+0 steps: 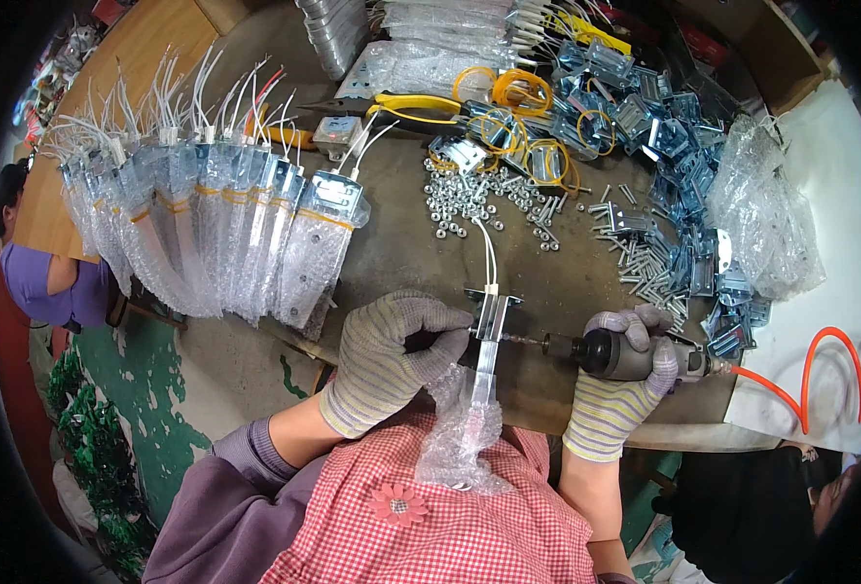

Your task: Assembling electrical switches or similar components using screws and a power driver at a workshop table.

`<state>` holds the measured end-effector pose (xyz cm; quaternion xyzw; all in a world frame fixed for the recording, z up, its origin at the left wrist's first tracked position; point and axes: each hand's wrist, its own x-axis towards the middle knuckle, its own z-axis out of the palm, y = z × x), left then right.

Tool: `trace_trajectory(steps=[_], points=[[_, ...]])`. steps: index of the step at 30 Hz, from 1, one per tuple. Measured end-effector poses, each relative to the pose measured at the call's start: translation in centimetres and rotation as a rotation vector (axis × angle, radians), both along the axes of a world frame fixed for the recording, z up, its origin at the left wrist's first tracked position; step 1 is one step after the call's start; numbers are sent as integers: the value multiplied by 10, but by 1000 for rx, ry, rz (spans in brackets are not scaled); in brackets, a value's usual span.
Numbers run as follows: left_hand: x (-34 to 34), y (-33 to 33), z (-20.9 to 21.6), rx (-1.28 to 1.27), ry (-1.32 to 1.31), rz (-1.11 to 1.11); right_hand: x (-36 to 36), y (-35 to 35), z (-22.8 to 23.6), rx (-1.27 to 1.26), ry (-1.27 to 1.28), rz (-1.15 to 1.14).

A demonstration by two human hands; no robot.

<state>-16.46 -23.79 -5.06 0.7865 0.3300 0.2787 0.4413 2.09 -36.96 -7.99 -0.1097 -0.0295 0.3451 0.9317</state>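
"So, what covers the dark brown worktable [382,243]?"

"Loose silver screws [645,268], bluish metal brackets [679,146] and clear bubble-wrapped bundles [319,253]; patchy green floor [148,375] shows left."

"And the hands?"

"The left hand [384,355], in a grey striped glove, pinches the left side of a narrow silver metal assembly [490,326]. The right hand [620,394] wraps a black cylindrical air driver [613,352], bit at the assembly's right side."

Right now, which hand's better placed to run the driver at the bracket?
Right, most likely. The right hand grips the black driver, its bit pointing at the metal bracket. The left hand is at the bracket's opposite side, seemingly steadying it.
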Motion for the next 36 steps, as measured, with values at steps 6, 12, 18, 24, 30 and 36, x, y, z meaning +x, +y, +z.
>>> trace_trajectory(steps=[6, 12, 18, 24, 30, 36], points=[[3, -3, 5, 34, -1, -33, 2, 1, -2, -5, 9, 9], [13, 7, 30, 275, 248, -180, 0, 3, 3, 8, -3, 7], [26, 7, 28, 221, 488, -284, 0, 2, -2, 31, 20, 15], [21, 8, 19, 209, 397, -292, 0, 4, 5, 4, 23, 17], [26, 62, 3, 434, 299, 110, 9, -5, -1, 41, -36, -7], [40, 79, -4, 545, 390, -73, 6, -5, -3, -45, -90, -47]])
